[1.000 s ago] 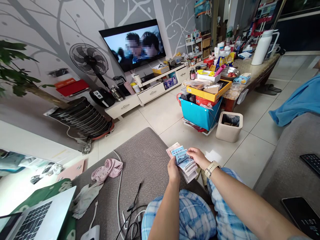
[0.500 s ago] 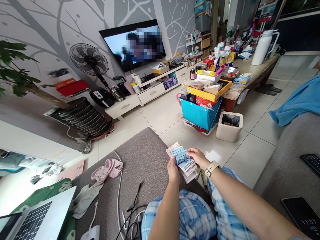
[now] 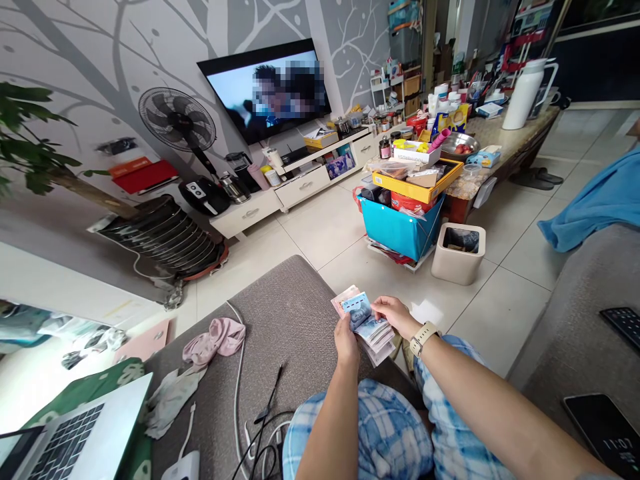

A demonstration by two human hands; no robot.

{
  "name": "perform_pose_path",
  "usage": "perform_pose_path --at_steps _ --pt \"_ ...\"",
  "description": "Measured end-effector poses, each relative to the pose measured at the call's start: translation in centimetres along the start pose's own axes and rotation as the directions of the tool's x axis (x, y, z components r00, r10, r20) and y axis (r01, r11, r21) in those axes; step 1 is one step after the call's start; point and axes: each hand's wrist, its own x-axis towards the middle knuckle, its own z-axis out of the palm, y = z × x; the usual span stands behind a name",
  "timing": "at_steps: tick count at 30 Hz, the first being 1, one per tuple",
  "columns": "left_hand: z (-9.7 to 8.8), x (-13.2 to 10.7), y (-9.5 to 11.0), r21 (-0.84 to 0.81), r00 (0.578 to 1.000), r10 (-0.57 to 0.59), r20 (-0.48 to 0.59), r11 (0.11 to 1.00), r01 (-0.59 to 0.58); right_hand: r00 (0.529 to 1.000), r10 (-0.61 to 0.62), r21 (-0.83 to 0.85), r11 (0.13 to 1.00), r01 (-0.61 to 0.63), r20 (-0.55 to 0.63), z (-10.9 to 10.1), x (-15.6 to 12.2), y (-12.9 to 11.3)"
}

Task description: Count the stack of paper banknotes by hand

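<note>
A folded stack of banknotes [image 3: 374, 331] is held between my two hands, above the sofa's edge and my knees. Blue notes show on top, with pinkish ones behind and paler ones below. My left hand [image 3: 346, 338] is closed on the stack's left side, thumb on top. At the stack's upper right, my right hand [image 3: 393, 312] has its fingers pinched together at the edge of the blue notes. Whether a single note sits between those fingertips is too small to tell. A watch with a pale strap [image 3: 424, 339] is on my right wrist.
Left of my legs on the grey sofa [image 3: 285, 313] lie cables, a pink cloth [image 3: 215, 340] and a laptop [image 3: 75, 433]. A phone [image 3: 603, 430] and a remote [image 3: 623, 325] rest at right. Ahead stand a beige bin [image 3: 459, 263] and a loaded blue basket [image 3: 397, 227].
The upper blue note has flipped over toward my left hand, so one blue note now shows where two overlapping edges were. Both hands stay in nearly the same place.
</note>
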Motion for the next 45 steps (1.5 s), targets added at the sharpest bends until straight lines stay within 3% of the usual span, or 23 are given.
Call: perform_pose_path --at_steps 7,14,21,45 --pt "0.4 -0.3 0.2 -0.087 0.999 -0.037 0.035 0.995 0.04 0.997 0.047 0.011 0.999 -0.046 -0.058 0.1 0.2 0.4" --pt "0.4 -0.5 0.4 -0.06 0.998 -0.037 0.06 0.997 0.04 0.995 0.025 -0.037 0.999 -0.028 -0.096 0.1 0.1 0.2" --pt "0.5 -0.5 0.4 -0.049 0.997 -0.04 0.059 0.998 0.043 0.995 -0.046 -0.125 0.992 0.034 -0.094 -0.3 0.4 0.8" --pt "0.3 -0.2 0.1 -0.063 0.996 -0.03 0.082 0.997 0.035 0.999 -0.032 -0.112 0.993 0.027 -0.04 -0.2 0.1 0.5"
